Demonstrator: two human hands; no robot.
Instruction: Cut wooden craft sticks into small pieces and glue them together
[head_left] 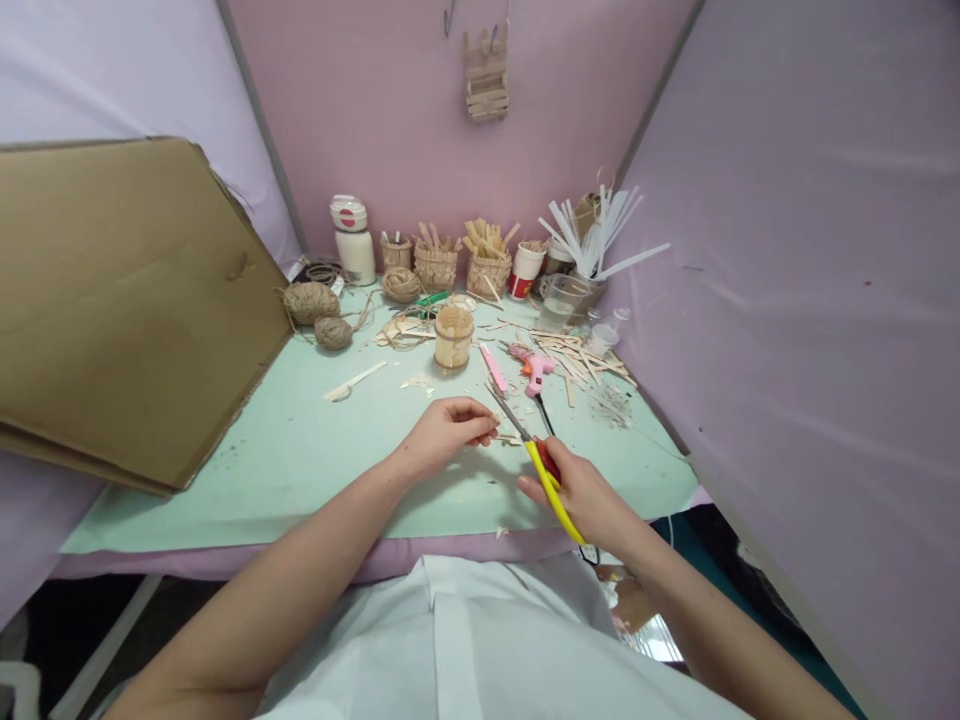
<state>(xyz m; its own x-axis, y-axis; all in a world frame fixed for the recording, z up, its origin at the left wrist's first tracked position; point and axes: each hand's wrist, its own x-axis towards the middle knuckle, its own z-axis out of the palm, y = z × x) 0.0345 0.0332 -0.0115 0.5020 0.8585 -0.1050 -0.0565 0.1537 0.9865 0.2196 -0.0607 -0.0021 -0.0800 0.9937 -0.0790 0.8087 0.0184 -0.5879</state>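
My right hand (585,492) is closed around the handles of scissors (544,470) with yellow and red grips. Their blades point up and left, past the fingertips of my left hand (454,432). That hand pinches a small pale piece (496,421), mostly hidden by the fingers, just left of the blades. Beyond it stands a small wooden cup (454,340) with bands round its top and bottom. A pink glue gun (534,368) lies to the right of the cup, beside a pink cutter-like tool (493,368).
Loose wooden sticks (581,355) lie at the right. Along the back wall stand stick-filled baskets (436,268), a white bottle (355,250) and white strips (600,235). Twine balls (311,303) sit at left, near a large cardboard sheet (127,310). A clear cup (559,305) holds liquid.
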